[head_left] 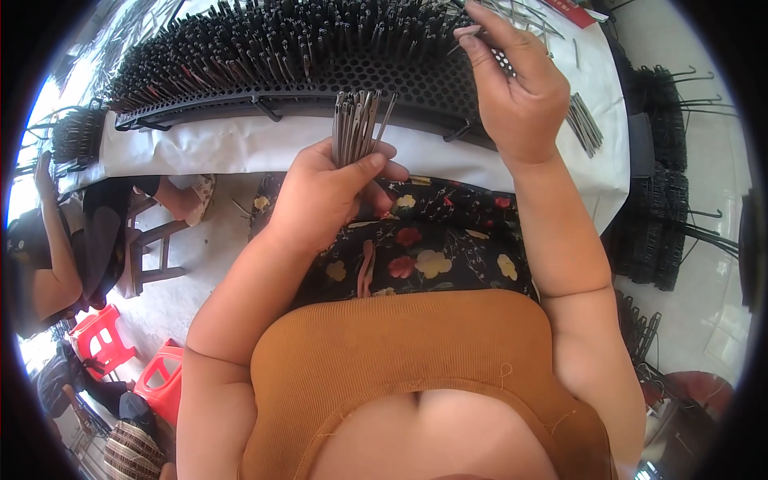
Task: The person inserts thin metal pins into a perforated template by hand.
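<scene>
My left hand point(324, 188) is closed round a bundle of thin metal rods point(356, 128), held upright with their looped tops sticking out above the fingers. Beyond it stands a long black rack point(376, 76) with a honeycomb of holes, densely filled with dark upright rods point(240, 48). My right hand point(520, 92) is raised over the rack's right end, thumb and fingers pinched together. A short piece of a thin metal rod shows at its fingertips; the rest is hard to make out.
A loose pile of rods point(585, 126) lies on the white-covered table point(612, 164) to the right. Dark bundles with hooks point(660, 200) stand beside the table. At left, another person's arm point(54, 232), a wooden stool point(152, 248) and red plastic stools point(104, 340) are seen.
</scene>
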Demonstrator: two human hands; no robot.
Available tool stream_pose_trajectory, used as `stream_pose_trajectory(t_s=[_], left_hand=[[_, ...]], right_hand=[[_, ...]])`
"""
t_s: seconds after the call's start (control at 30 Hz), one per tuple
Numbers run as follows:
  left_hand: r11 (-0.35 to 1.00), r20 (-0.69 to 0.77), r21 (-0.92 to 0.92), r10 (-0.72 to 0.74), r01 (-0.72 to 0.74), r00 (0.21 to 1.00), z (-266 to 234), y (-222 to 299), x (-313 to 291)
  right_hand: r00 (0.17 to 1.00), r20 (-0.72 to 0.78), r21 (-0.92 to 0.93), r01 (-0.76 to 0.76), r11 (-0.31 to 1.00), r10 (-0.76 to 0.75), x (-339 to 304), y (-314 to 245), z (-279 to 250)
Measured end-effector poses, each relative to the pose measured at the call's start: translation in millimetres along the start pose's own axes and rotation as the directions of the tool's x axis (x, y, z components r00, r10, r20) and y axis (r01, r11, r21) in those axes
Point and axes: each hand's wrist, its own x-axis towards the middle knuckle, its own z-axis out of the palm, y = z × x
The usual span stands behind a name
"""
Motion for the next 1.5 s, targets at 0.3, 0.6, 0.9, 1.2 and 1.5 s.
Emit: stream_pose_trajectory(t_s=[0.3,0.6,0.9,1.2,1.5], left_hand=[[0.999,0.027,-0.035,-0.001,0.002,1.000,-2.0,-0.3,-1.2],[0.985,0.183,-0.163,0.077,-0.046,0.980,-12.8,-0.9,-5.9],[0.987,0.007,-0.131,0.092,-0.091,0.996,-29.1,1.3,-5.8],[0.996,-0.093,-0.082,0.040,-0.048,0.995,-37.8,-0.9,-1.1],[0.997,-0.101,-0.054,0.042,-0.048,0.994,-36.2,0.8,-0.9]], right_hand=[[0.969,0.154,-0.381,0.241,0.893,-0.195,4.4,8.6,11.5],[0.612,0.733,0.462,-0.769,0.442,0.298,-19.8,-30.5,20.9],[0.708,0.527,0.571,-0.704,0.421,0.469,-1.7,-11.1,30.0],[0.969,0.130,0.452,-0.248,0.857,0.212,-14.0,1.6,46.5],[0.945,0.305,0.191,0.057,0.980,-0.115,3.8,5.0,44.6]])
